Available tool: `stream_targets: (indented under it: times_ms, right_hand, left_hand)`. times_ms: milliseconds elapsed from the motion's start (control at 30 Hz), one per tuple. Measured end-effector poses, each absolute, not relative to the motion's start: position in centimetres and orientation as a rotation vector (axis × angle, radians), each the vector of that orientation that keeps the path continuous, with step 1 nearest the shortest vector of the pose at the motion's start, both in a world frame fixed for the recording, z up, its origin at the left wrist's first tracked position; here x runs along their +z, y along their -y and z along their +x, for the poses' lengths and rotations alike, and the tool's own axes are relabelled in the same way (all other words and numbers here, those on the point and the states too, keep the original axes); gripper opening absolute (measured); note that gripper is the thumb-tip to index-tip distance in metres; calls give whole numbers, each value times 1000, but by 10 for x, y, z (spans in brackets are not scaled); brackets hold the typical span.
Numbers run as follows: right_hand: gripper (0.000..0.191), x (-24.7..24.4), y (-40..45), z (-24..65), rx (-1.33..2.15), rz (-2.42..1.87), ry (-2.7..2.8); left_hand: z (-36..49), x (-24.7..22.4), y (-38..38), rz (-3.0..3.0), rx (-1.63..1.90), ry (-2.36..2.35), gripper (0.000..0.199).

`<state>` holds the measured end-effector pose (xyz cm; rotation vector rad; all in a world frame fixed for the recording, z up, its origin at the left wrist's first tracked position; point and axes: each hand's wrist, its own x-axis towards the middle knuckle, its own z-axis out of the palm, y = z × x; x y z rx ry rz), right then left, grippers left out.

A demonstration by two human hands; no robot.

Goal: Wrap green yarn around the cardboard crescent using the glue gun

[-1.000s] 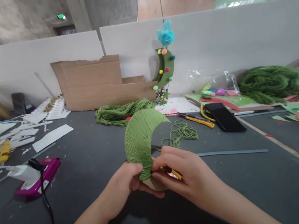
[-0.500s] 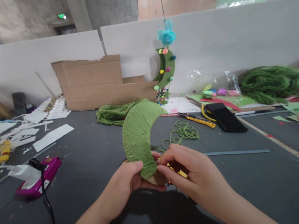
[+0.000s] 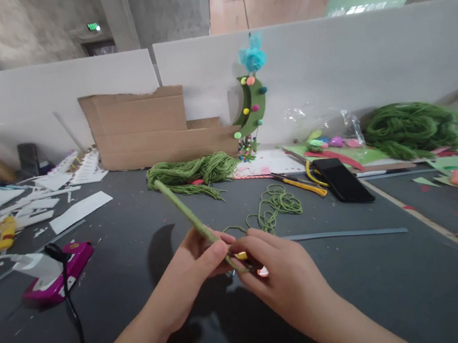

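Note:
A crescent wrapped in green yarn (image 3: 185, 209) is turned edge-on, so it shows as a narrow green strip slanting up to the left. Its lower end is gripped by my left hand (image 3: 194, 265), thumb on top. Close against that end, my right hand (image 3: 280, 265) has its fingers pinched on the green yarn. A strand runs from the hands toward a loose tangle of yarn (image 3: 280, 201) on the table. Something yellow (image 3: 240, 256) shows between the right fingers; most of it is hidden.
Behind lie a green yarn skein (image 3: 194, 171), cardboard (image 3: 137, 122) and a decorated green crescent (image 3: 256, 99). To the right are a yellow cutter (image 3: 306, 186), a black phone (image 3: 342, 180) and a metal strip (image 3: 349, 233). On the left are a purple power strip (image 3: 64, 275) and a yellow glue gun (image 3: 0, 236).
The wrapped crescent has turned from its broad face to its edge, and its upper end has swung left. Both hands stay together at its lower end.

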<state>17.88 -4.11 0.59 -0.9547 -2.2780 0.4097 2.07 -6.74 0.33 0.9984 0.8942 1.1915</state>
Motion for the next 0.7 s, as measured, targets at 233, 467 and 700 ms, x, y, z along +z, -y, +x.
stream_targets:
  times_ms: [233, 467, 700]
  right_hand:
    - [12, 17, 35, 180, 1178, -1130, 1929]
    - [9, 18, 37, 181, 1117, -1091, 1940]
    - [11, 22, 35, 192, 639, -1093, 2198]
  left_hand:
    - [9, 0, 67, 951, 1242, -1027, 19]
    - [5, 0, 69, 1112, 1149, -1214, 23]
    - [7, 2, 69, 1133, 974, -1278, 33]
